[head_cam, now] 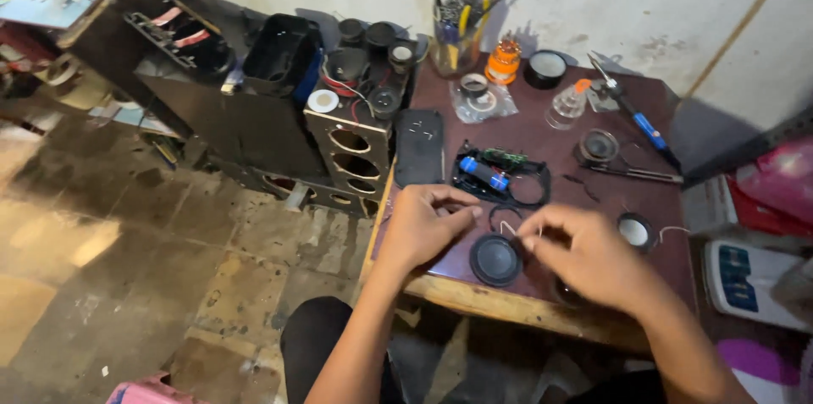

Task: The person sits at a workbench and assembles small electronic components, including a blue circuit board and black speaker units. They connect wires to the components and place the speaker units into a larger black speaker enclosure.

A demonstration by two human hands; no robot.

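Over the near edge of the dark workbench (559,150), the left hand (421,226) and right hand (584,253) pinch what seems a thin white wire (508,226) taut between fingertips, just above the small round black speaker (495,260).

Both forearms are bare from the elbow down to the wrist, with no sleeve, cuff, watch, bracelet or glove in view. The left hand (426,222) and the right hand (584,253) are likewise uncovered, with no rings discernible at this resolution. At 6 o'clock in the head view, a knee in dark, near-black trousers (315,329) shows between the arms; fabric detail cannot be determined.
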